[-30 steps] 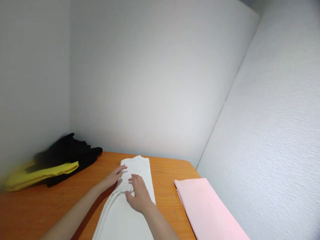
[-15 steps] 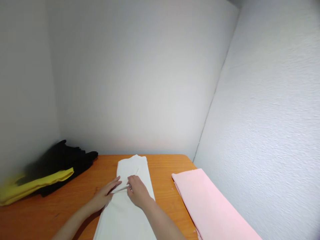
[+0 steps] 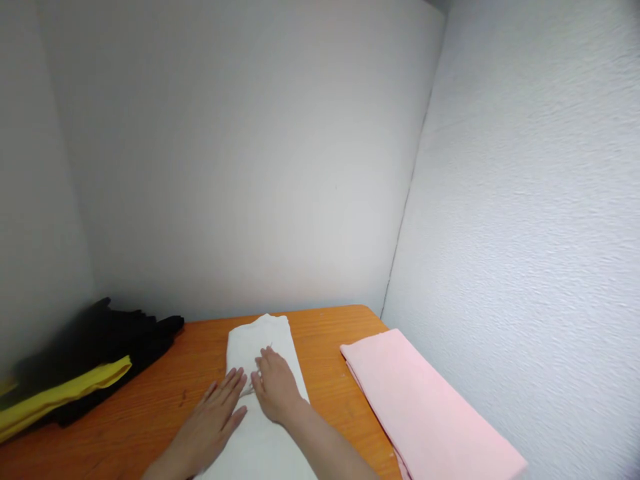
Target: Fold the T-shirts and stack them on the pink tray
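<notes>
Both hands are flat on the white cloth [image 3: 260, 373], a long folded strip running down the middle of the table [image 3: 150, 407]: the left hand [image 3: 215, 417] lies palm down with fingers stretched out along its left edge, half on the wood, and the right hand [image 3: 275, 390] presses on top with fingers loosely spread, gripping nothing. Just beside it on the right sits a folded pink cloth [image 3: 425, 413] against the wall, and well off to the left a black cloth [image 3: 110, 333] carries a yellow cloth [image 3: 65, 393] on it.
</notes>
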The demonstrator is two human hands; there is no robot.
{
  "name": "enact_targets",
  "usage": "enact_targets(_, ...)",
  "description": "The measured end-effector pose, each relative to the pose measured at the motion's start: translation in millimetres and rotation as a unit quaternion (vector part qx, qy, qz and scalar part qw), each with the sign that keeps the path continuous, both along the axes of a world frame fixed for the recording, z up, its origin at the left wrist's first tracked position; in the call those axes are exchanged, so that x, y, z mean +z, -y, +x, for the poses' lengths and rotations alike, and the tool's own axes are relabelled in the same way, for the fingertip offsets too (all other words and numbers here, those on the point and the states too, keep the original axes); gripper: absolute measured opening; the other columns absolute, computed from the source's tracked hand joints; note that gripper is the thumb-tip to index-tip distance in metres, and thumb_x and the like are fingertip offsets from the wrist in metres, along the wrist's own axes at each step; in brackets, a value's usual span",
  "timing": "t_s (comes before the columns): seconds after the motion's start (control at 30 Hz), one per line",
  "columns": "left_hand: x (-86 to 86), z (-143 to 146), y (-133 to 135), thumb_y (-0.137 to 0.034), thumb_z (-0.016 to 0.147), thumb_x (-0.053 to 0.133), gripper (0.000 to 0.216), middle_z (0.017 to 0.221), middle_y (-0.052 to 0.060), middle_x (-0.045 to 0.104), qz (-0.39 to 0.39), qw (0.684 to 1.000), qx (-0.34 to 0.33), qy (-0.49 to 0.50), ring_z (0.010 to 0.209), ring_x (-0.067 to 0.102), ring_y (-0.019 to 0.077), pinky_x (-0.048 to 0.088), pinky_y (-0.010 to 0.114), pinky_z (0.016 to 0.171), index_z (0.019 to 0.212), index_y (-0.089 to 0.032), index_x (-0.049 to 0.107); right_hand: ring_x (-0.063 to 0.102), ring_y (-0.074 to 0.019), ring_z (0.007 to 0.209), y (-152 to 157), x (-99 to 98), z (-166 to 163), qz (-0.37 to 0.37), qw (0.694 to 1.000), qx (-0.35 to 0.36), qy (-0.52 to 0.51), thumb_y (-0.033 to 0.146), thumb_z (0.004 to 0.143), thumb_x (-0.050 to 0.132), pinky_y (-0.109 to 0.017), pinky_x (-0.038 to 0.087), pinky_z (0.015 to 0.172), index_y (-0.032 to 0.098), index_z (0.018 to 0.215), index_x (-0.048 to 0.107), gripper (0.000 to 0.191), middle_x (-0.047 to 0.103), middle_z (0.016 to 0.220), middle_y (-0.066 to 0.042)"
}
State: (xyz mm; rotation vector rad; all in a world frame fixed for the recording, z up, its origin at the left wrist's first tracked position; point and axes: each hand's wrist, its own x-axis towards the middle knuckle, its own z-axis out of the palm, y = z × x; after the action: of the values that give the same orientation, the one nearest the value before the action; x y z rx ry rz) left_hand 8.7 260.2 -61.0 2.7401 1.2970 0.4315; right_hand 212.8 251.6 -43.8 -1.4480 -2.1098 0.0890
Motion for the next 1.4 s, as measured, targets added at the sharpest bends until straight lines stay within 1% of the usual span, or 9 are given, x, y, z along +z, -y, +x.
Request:
enact_targets(0.1, -7.4, -0.4, 0.2, -0.052, 0.096, 0.032, 0.06, 0.156, 0.006, 0.026, -0.005, 1.0, 0.009, 0.0, 0.144, 0.028, 0.0277, 0.031, 0.053, 0.116, 0.149, -0.024, 0.03, 0.014, -0.0294, 0.147, 0.9, -6.5, 7.1, -0.06, 0.997, -0.04, 0.026, 0.054, 0.1, 0.021, -0.049, 0.017, 0.119, 0.001, 0.146, 0.034, 0.072, 0.024, 0.156, -0.022)
enact_targets(0.2, -7.0, -0.9, -3.2, -0.05, 0.097, 0.031, 0.058, 0.155, 0.008, 0.032, -0.008, 1.0, 0.015, 0.007, 0.143, 0.031, 0.026, 0.031, 0.05, 0.117, 0.148, -0.023, 0.034, 0.01, -0.0284, 0.148, -0.6, -8.4, 12.1, -0.104, 0.992, -0.046, 0.054, 0.063, 0.097, 0.016, -0.049, 0.012, 0.12, -0.001, 0.149, 0.028, 0.083, 0.018, 0.157, -0.021)
enact_targets(0.4, 14.4, 3.2, -9.3, -0.044, 0.097, 0.031, 0.054, 0.152, 0.007, 0.042, 0.03, 0.999, -0.037, -0.01, 0.142, 0.034, 0.0209, 0.026, 0.041, 0.119, 0.147, -0.024, 0.037, 0.006, -0.0249, 0.148, -3.9, 10.7, 16.1, -0.14, 0.986, -0.022, 0.09, 0.06, 0.099, 0.018, -0.047, 0.011, 0.12, -0.001, 0.15, 0.024, 0.079, 0.015, 0.157, -0.02)
enact_targets(0.57, 28.1, 3.2, 17.1, -0.041, 0.096, 0.033, 0.054, 0.152, 0.009, 0.042, 0.1, 0.995, -0.021, -0.013, 0.142, 0.035, 0.0233, 0.023, 0.044, 0.12, 0.147, -0.022, 0.039, 0.003, -0.0268, 0.148, 24.5, 21.4, 26.3, -0.135, 0.986, 0.011, 0.094, 0.061, 0.098, 0.025, -0.045, 0.007, 0.121, -0.001, 0.15, 0.023, 0.081, 0.01, 0.158, -0.02)
enact_targets(0.77, 12.6, -7.5, 59.1, -0.055, 0.095, 0.034, 0.062, 0.155, 0.012, 0.033, 0.014, 0.998, -0.023, -0.055, 0.142, 0.034, 0.0281, 0.03, 0.048, 0.117, 0.145, -0.019, 0.042, 0.001, -0.025, 0.149, 80.4, 15.3, 40.6, -0.14, 0.976, 0.127, 0.109, 0.064, 0.096, 0.027, -0.043, 0.006, 0.121, 0.001, 0.152, 0.018, 0.084, 0.007, 0.159, -0.017)
enact_targets(0.97, -0.3, -19.1, 56.6, -0.057, 0.095, 0.031, 0.069, 0.157, 0.009, 0.026, -0.012, 0.999, 0.001, -0.05, 0.145, 0.027, 0.0254, 0.027, 0.045, 0.119, 0.15, -0.015, 0.03, 0.004, -0.0229, 0.149, 97.0, 9.7, 58.5, -0.142, 0.977, 0.114, 0.107, 0.061, 0.097, 0.026, -0.043, 0.005, 0.121, 0.008, 0.154, 0.015, 0.079, 0.008, 0.16, -0.012)
enact_targets(1.2, 9.5, -14.7, 57.0, -0.057, 0.094, 0.027, 0.074, 0.157, 0.015, 0.024, -0.029, 0.995, -0.002, -0.098, 0.146, 0.024, 0.0271, 0.024, 0.047, 0.12, 0.15, -0.008, 0.028, 0.016, -0.0261, 0.147, 105.9, 14.8, 62.3, -0.09, 0.986, 0.09, 0.112, 0.048, 0.099, 0.039, -0.045, 0.016, 0.119, 0.01, 0.147, 0.033, 0.062, 0.023, 0.158, -0.016)
enact_targets(1.3, 16.9, -12.5, 58.9, -0.057, 0.093, 0.032, 0.071, 0.154, 0.016, 0.035, -0.011, 0.993, -0.006, -0.114, 0.145, 0.028, 0.0312, 0.022, 0.053, 0.119, 0.144, -0.009, 0.041, 0.039, -0.0242, 0.134, 145.9, 19.3, 68.9, -0.017, 0.996, 0.077, 0.049, 0.043, 0.097, 0.046, -0.04, 0.033, 0.11, 0.014, 0.132, 0.048, 0.045, 0.047, 0.143, -0.016)
enact_targets(1.4, 25.8, -1.3, 59.3, -0.056, 0.095, 0.032, 0.064, 0.154, 0.012, 0.036, 0.02, 0.994, -0.033, -0.103, 0.145, 0.026, 0.0306, 0.018, 0.055, 0.119, 0.143, -0.016, 0.045, 0.054, -0.0218, 0.101, 205.1, 17.8, 81.8, 0.035, 0.996, 0.075, 0.018, 0.042, 0.094, 0.049, -0.037, 0.044, 0.087, 0.017, 0.109, 0.056, 0.029, 0.062, 0.106, -0.01)
